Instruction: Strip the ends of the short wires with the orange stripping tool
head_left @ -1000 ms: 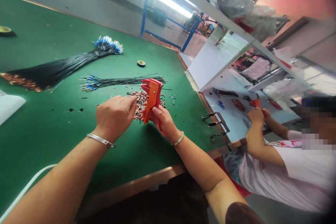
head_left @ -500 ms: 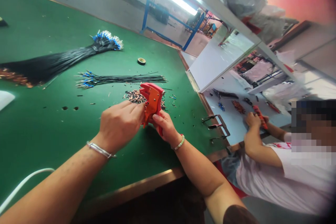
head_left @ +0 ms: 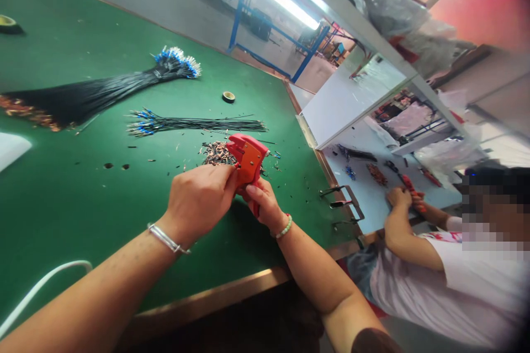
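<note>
Tool in red and orange [head_left: 248, 159] is held tilted above the green worktop [head_left: 103, 215], the grip of the right hand [head_left: 265, 203] clamped on its handles. At its side the grip of the left hand [head_left: 202, 198] is drawn together; what it pinches, if anything, I cannot tell. Behind lies a heap of copper-and-black scraps [head_left: 215, 154], and farther back a bundle of black wires [head_left: 202, 123] with blue ends, near a tape roll [head_left: 228, 101]

Left hand [head_left: 199, 198] hiding own fingertips beside red-orange tool [head_left: 249, 161]. Right hand [head_left: 264, 205] covering tool's lower part. Just beyond fingers, tool masking part of scrap pile [head_left: 215, 153]. Far left of fingers, frame edge cutting off black wire bundle [head_left: 83, 98], white object [head_left: 12, 150].
</note>
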Demonstrator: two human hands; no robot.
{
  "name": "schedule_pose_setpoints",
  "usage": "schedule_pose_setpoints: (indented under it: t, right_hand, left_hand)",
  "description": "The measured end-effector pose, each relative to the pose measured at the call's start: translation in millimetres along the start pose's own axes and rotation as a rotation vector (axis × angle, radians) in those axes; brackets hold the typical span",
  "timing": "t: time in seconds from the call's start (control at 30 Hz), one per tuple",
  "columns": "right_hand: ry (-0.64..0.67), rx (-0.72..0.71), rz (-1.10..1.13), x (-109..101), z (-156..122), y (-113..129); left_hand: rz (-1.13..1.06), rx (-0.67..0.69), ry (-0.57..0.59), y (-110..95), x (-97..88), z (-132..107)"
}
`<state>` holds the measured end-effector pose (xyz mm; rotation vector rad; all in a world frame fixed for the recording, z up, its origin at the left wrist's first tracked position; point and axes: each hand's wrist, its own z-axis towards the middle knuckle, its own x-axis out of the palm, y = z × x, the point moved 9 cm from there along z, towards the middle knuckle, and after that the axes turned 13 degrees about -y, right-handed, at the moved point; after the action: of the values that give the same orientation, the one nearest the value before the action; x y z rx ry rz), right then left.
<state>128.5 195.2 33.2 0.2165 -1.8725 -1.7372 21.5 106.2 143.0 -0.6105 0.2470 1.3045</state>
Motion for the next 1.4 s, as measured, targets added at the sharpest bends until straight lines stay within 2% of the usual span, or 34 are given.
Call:
schedule_pose_setpoints:
  t: [0.2,0.37,1.17,1.4]
  right_hand:
    - [0.013,0.056,0.062,6,-2,-1]
    - [0.031,0.087,0.089,11,-5,0]
    - [0.010,0.080,0.117,10,-7,5]
    - [-0.039,0.077,0.092,5,-4,6]
  left_hand:
    - [-0.178,-0.279,0.143,16,13.1,-2]
    - [-0.258,-0.367,0.164,19,15.6,-2]
    - [-0.153,-0.319,0.183,17,12.7,0]
    - [-0.066,-0.235,0.170,12,11.9,0]
